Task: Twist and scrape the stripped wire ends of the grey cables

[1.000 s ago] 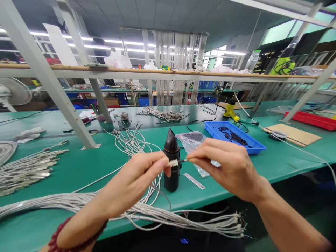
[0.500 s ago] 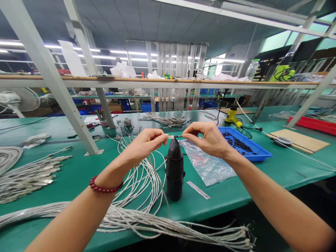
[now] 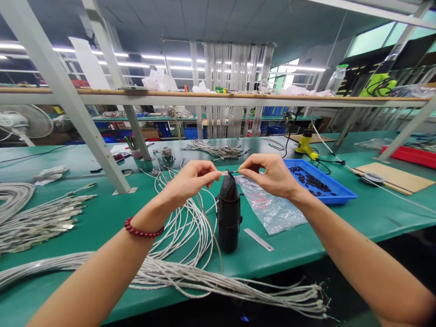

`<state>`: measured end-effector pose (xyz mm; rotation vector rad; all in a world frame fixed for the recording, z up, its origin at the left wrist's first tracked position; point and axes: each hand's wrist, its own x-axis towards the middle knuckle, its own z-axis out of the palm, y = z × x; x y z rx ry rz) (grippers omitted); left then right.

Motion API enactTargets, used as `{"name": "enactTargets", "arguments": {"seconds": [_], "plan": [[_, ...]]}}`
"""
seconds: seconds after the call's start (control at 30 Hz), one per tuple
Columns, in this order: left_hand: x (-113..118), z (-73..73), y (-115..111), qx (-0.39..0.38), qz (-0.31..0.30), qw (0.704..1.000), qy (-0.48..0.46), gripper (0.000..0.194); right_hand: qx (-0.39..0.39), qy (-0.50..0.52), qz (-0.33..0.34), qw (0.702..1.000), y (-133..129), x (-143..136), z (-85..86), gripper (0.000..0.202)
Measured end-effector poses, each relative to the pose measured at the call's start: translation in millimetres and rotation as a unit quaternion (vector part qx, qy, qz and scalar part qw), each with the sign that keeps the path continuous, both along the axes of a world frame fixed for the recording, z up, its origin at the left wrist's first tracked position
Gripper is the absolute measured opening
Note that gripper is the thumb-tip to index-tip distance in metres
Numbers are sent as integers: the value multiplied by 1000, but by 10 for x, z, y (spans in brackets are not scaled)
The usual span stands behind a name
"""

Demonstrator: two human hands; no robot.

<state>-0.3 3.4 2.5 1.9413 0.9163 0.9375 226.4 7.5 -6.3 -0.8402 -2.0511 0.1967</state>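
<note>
Cable end (image 3: 226, 172) level, crosswise between hands

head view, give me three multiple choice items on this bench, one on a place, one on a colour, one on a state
1. Where is the blue tray?
A. under the left forearm
B. on the table beyond the right hand
C. on the upper shelf

2. What colour is the bracelet on the left wrist?
A. dark red
B. yellow
C. white

3. How are the hands at the cable end?
A. both flat on the table
B. only the right hand touches it
C. left hand and right hand each pinch near it, above the black tool

Answers: 1 B, the tray lies on the green table past the right hand. 2 A, the beads are dark red. 3 C, both fingertip grips meet at the tip over the tool.
</note>
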Motion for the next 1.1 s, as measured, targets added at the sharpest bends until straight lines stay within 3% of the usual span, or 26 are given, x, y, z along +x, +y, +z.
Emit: {"name": "enactTargets", "arguments": {"seconds": [0.47, 0.97, 1.1], "plan": [[4, -60, 21, 17, -4, 1000, -5, 25, -10, 15, 8, 1000, 25, 12, -47, 9], [32, -135, 74, -11, -4, 1000, 9, 41, 1, -36, -13, 999, 44, 67, -37, 16], [25, -133, 74, 20, -8, 1000, -6, 36, 10, -23, -16, 1000, 25, 62, -28, 13]]}}
